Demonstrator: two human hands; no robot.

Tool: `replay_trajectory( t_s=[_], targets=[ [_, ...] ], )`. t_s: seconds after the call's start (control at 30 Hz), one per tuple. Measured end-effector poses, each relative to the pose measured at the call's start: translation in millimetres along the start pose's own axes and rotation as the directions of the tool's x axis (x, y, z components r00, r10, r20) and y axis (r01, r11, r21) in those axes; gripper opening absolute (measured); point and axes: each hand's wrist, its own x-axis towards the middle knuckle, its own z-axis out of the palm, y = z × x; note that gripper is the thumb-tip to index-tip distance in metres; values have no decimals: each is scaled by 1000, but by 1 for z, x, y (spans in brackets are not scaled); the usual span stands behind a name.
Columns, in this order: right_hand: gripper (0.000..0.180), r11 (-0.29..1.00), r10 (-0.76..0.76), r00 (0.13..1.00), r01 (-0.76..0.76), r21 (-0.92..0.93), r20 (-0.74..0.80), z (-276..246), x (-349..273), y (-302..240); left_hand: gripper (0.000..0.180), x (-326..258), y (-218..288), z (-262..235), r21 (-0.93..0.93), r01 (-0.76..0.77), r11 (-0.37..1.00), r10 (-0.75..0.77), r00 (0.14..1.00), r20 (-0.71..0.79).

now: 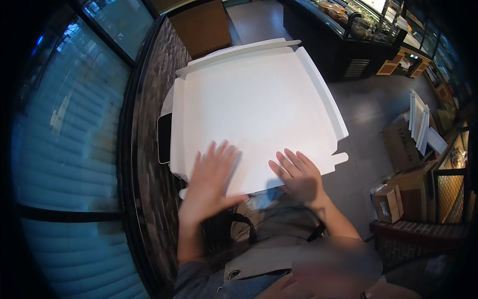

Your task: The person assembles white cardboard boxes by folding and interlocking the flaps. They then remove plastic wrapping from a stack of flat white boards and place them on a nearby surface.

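Note:
A large white cardboard sheet (254, 99) lies flat in front of me, with folded flaps standing along its left, right and far edges and small tabs at its corners. My left hand (212, 174) is over its near left part, fingers spread and a little blurred, holding nothing. Whether that palm touches the board I cannot tell. At the near right edge, my right hand (298, 174) has its fingers stretched out over the board, palm down and holding nothing. The surface beneath the sheet is mostly hidden.
A dark phone-like device (164, 138) sticks out beside the board's left edge, near a brick wall and window (74, 114). At far right stands a glass display case (348, 30). Cardboard boxes (401, 144) with white panels, and a smaller box (388, 203), stand on the right.

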Motion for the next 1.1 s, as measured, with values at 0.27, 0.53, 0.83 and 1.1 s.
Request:
replay_trajectory(
  t_s=[0.27, 0.53, 0.83, 1.1],
  targets=[
    [87, 999, -26, 950, 10, 51, 311, -36, 12, 17, 79, -23, -12, 12, 113, 167, 979, -187, 962, 200],
    [76, 990, 59, 892, -111, 91, 448, -71, -10, 69, 70, -27, -49, 7, -131, 143, 981, -100, 952, 290],
    [31, 928, 126, 873, -272, 255, 471, -81, 25, 103, 21, -12, -93, -31, -493, 249, 834, -139, 959, 248],
    [52, 823, 502, 698, -568, -31, 510, -59, 65, 110, 22, 45, -81, -4, 27, 419, 908, -418, 908, -12]
  ],
)
